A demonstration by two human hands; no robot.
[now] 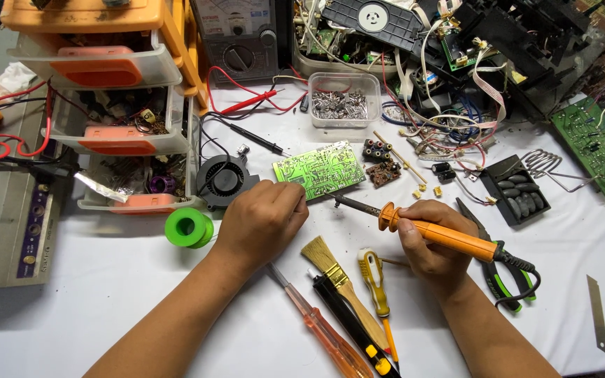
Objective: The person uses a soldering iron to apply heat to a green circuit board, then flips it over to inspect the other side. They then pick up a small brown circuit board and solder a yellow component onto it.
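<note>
My right hand grips an orange-handled soldering iron, its dark metal tip pointing left toward the lower right corner of a green circuit board. My left hand is closed beside the board's near edge, fingertips pinched together at the board; whether it pinches solder wire I cannot tell. A green spool of solder lies just left of that hand.
A paintbrush, screwdrivers, pliers and a blade lie on the white tabletop. A small fan, orange drawer unit, multimeter, clear box of metal parts, black tray and tangled electronics ring the back.
</note>
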